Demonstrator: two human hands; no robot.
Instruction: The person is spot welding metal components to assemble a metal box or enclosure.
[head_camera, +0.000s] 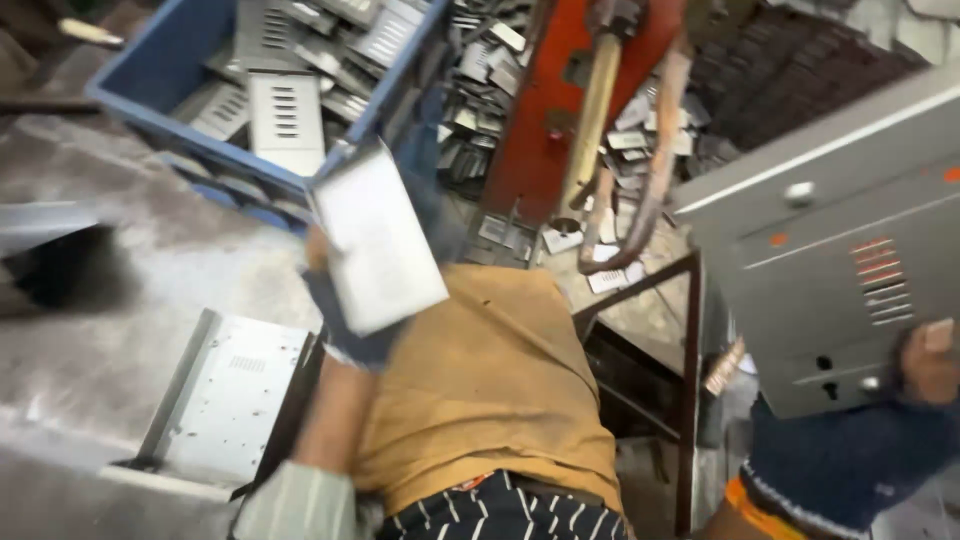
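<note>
My left hand (352, 325), in a dark blue glove, grips a small bent grey sheet-metal piece (378, 240) and holds it up above my lap. At the far right my right hand (925, 365), also gloved, rests against the lower edge of a large grey metal panel (840, 260) with vent slots and small holes. The panel stands tilted at the right side of the view. My lap is covered by a mustard-yellow cloth (490, 390).
A blue plastic crate (165, 70) full of slotted metal plates sits at the top left. A flat perforated metal tray (225, 400) lies on the concrete floor at lower left. A red machine (545, 110) with copper arms stands ahead, over scattered metal scraps. A dark metal frame (690, 380) stands beside my knee.
</note>
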